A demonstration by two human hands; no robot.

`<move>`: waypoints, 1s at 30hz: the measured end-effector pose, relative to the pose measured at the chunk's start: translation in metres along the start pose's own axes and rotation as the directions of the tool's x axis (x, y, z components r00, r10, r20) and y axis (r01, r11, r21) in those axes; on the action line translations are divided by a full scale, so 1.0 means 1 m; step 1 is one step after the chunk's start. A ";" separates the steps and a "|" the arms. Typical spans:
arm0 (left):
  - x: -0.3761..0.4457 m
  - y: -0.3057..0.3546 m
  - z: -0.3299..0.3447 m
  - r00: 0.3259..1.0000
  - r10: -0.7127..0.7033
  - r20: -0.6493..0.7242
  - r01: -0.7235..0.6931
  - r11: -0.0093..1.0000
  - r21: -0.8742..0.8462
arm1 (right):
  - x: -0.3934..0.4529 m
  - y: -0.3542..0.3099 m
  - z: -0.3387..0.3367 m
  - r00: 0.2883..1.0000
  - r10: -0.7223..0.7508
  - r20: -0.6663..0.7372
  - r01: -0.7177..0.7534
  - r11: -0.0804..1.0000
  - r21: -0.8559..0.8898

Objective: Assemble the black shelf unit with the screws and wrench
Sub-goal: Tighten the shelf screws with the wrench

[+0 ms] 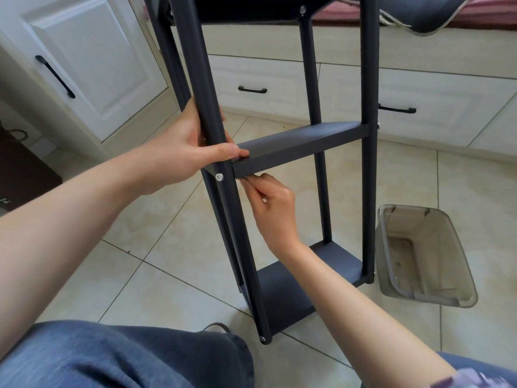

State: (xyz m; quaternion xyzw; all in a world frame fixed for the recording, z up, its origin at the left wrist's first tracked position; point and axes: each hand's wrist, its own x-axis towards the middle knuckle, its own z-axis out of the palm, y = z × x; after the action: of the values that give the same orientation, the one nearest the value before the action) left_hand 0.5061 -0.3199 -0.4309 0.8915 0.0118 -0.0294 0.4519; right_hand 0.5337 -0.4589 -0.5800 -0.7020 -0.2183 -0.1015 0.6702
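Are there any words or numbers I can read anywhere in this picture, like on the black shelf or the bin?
None can be read.
The black shelf unit, its screws and the grey bin carry no writing.
A dark object at the left edge has small white marks, too small and cut off to read.
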 end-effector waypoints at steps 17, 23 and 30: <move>-0.003 -0.002 0.000 0.999 0.033 -0.001 -0.033 0.999 -0.042 | -0.005 0.022 0.033 0.999 0.004 -0.052 -0.001 0.999 0.052; -0.003 -0.004 -0.001 0.999 0.036 0.003 -0.035 0.999 -0.039 | -0.007 0.027 0.037 0.997 0.014 -0.082 -0.008 0.998 0.066; -0.001 -0.006 -0.003 0.999 0.033 0.001 -0.033 0.999 -0.022 | -0.004 0.027 0.037 0.998 -0.028 -0.056 0.029 1.000 0.005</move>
State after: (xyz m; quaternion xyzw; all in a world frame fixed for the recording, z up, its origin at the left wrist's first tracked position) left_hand 0.5045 -0.3140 -0.4344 0.8864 -0.0028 -0.0223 0.4623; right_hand 0.5363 -0.4235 -0.6091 -0.6939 -0.2096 -0.1301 0.6765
